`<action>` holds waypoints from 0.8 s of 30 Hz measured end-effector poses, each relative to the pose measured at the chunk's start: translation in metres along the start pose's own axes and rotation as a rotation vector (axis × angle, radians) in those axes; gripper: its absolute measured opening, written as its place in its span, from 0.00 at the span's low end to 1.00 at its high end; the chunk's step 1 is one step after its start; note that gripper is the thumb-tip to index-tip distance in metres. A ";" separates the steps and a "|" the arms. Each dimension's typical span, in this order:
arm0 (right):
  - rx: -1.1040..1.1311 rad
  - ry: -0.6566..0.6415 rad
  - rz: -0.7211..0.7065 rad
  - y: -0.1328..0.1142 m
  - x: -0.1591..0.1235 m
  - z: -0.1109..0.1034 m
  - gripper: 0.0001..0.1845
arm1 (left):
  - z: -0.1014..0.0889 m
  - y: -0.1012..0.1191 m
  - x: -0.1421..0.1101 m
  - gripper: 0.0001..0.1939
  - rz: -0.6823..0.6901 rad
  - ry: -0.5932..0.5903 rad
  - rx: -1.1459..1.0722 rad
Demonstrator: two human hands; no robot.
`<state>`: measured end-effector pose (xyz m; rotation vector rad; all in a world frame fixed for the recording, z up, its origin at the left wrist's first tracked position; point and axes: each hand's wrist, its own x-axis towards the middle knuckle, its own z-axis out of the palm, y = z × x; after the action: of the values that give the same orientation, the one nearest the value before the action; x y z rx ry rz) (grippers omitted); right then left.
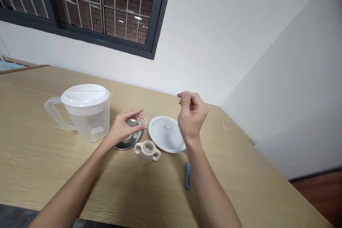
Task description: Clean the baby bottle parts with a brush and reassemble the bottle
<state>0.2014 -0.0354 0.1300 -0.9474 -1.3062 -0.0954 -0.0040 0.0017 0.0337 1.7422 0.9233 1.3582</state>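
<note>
On our wood-grained table (pixel 120 192) stand the cloudy plastic jug (pixel 91 124) and glossy white bowl (pixel 164 133); near them are the round metal disc (pixel 124 145) and open-mouthed, two-handled cup (pixel 147 154). By the disc, our left hand (pixel 125 125) pinches the small clear ring (pixel 142 120); our right hand (pixel 191 115) pinches the thin strand (pixel 163 108), which reaches the ring. We judge this work begun, unfinished.

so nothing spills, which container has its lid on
The translucent pitcher, leftmost, under a white lid; the two-handled bottle and white bowl are open.
</note>
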 end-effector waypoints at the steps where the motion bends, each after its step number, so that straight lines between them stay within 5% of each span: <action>1: 0.002 -0.010 0.001 0.000 -0.001 0.001 0.16 | 0.000 0.000 0.000 0.35 0.003 -0.002 -0.004; 24: -0.048 -0.193 -0.213 -0.005 -0.001 0.000 0.12 | 0.003 0.001 0.000 0.30 0.015 -0.030 0.097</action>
<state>0.1981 -0.0392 0.1323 -0.8721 -1.5876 -0.2047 -0.0005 0.0010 0.0345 1.8409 0.9756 1.3122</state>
